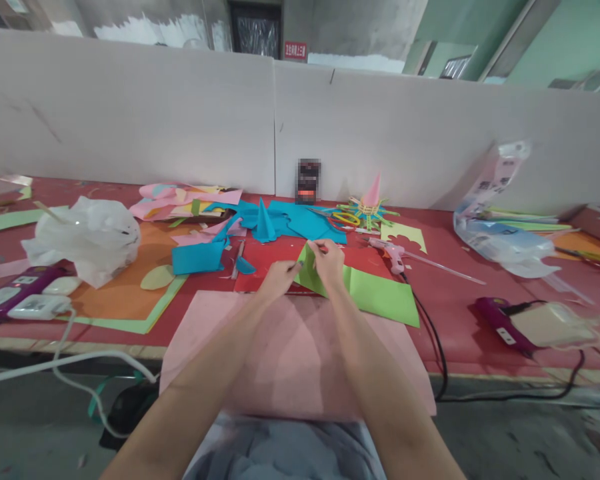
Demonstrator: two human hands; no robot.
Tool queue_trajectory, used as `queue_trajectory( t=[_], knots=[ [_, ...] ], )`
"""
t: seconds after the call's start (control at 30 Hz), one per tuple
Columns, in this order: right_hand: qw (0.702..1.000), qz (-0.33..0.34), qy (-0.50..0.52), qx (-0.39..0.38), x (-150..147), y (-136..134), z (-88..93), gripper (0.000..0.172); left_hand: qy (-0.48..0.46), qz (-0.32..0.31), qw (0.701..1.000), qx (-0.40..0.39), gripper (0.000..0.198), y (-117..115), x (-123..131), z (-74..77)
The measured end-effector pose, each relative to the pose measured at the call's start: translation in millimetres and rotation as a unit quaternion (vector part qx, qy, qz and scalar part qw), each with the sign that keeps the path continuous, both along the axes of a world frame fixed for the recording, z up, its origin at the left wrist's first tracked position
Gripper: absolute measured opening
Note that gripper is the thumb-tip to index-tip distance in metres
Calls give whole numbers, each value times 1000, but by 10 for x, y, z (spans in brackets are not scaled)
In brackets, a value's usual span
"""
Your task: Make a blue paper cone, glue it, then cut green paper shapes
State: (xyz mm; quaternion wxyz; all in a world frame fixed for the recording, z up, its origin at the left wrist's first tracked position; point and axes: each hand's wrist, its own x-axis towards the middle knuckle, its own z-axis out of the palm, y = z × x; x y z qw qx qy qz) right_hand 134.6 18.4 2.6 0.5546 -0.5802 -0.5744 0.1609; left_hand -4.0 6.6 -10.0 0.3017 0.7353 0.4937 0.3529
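Both hands are at a sheet of green paper (385, 295) in the middle of the table. Its left end is raised and bent between them, while the creased right part lies toward the right. My left hand (279, 279) is closed on the left edge of the green paper, fingertips pinching it. At the upper edge, my right hand (330, 259) pinches the same paper from above. Under the hands lies a red board (257, 257), with a large pink sheet (280, 347) in front of it, hanging over the table's front edge.
A blue paper cone (265, 221) stands among blue scraps behind my left hand. Scissors (345, 218) and a pink-coned paper piece (373, 195) are at the back. A pink glue gun (393, 253) with a black cord lies right. Power strips (505, 327) sit at both sides.
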Motion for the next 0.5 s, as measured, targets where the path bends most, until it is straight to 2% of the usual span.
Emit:
queue_trajectory(
  t=[0.3,0.5],
  knots=[
    [1000,-2,2,2,-13,-6,25,41,-59,-13,998,-30,33,-79,36,80],
    [1000,-18,16,7,54,1,40,38,-141,11,987,-75,32,-109,48,80]
  ],
)
